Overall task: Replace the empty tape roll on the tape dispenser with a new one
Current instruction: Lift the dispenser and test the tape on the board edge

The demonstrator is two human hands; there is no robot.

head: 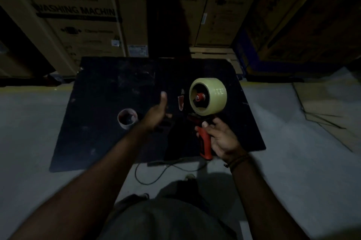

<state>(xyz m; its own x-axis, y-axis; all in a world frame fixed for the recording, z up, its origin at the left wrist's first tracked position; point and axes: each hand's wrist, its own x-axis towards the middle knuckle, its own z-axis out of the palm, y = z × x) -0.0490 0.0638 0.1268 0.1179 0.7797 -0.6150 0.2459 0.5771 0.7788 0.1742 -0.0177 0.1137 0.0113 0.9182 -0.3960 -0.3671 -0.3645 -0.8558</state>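
My right hand grips the red handle of the tape dispenser, held upright above a black board. A full, pale yellowish tape roll sits on the dispenser's red hub. My left hand hovers to the left of the roll, fingers apart, thumb up, holding nothing. The empty tape core, a thin pinkish ring, lies on the board left of my left hand.
Large cardboard washing-machine boxes stand stacked behind the board. A thin black cable loops on the grey floor by the board's near edge. Flattened cardboard lies on the floor at the right. The scene is dim.
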